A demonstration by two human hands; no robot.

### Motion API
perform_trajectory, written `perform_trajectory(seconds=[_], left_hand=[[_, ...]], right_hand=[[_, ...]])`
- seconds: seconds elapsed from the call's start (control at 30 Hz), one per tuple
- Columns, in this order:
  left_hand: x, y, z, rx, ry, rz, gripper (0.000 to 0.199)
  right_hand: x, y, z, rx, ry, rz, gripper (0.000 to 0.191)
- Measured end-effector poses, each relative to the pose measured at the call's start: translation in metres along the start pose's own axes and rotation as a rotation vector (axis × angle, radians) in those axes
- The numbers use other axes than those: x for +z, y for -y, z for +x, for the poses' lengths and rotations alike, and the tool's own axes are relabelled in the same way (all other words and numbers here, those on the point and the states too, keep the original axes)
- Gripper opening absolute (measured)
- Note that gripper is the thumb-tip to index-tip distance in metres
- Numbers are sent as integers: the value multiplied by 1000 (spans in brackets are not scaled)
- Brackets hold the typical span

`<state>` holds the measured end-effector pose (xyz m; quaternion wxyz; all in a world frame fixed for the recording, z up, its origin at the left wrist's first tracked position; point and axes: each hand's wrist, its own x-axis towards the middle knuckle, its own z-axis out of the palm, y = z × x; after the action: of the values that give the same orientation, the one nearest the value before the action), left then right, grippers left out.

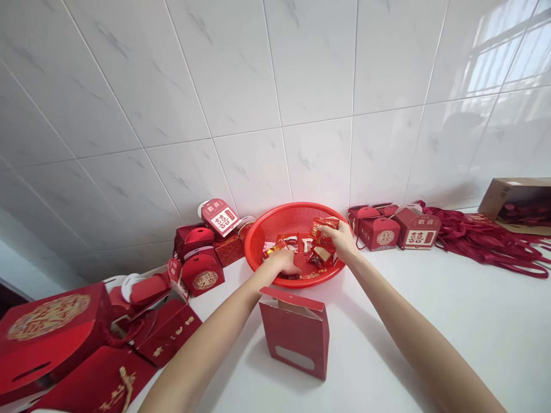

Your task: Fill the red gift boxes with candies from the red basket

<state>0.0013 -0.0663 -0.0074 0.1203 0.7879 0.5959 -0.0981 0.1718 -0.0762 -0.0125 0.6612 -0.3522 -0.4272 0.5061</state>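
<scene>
so both hands are in the red basket (267,226) right now, which sits on the white tabletop (473,321) near the tiled wall (318,155). the step looks like picking through the wrapped pieces (321,256) and gathering some up, that's my read anyway.

right hand (338,236) is on the basket's right side, thumb and fingers pinching a red-and-gold packet (323,227) above the other pieces. left hand (284,263) is down in the near left part, palm over the pile. its fingertips are mostly tucked out of sight, so can't tell if it's gripping anything or just resting there.

closest to the person is a dark red carton (293,335), standing upright between the forearms with its top flap not fully closed. more red boxes (204,275) crowd the left, a smaller bunch of gift boxes (383,234) is just right of the basket, then a heap of dark red ribbons (482,244) beside an open cardboard box (495,198).

as for the next move, imo it calls for keeping that right-hand pinch firm and lifting high enough to clear the rim — and with the carton so near the basket, the forearms need to stay wide of it.
</scene>
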Motion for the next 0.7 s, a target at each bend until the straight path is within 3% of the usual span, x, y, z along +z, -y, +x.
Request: perform_trajectory(seconds=[0.17, 0.37, 0.7], left_hand=[[2, 5, 8, 172, 202, -234, 15], [-3, 0, 0, 98, 335, -338, 13], [5, 12, 12, 222, 221, -421, 13]], right_hand=[[2, 2, -2, 44, 22, 26, 31], [0, 1, -1, 27, 20, 23, 30], [0, -1, 1, 22, 16, 20, 32]])
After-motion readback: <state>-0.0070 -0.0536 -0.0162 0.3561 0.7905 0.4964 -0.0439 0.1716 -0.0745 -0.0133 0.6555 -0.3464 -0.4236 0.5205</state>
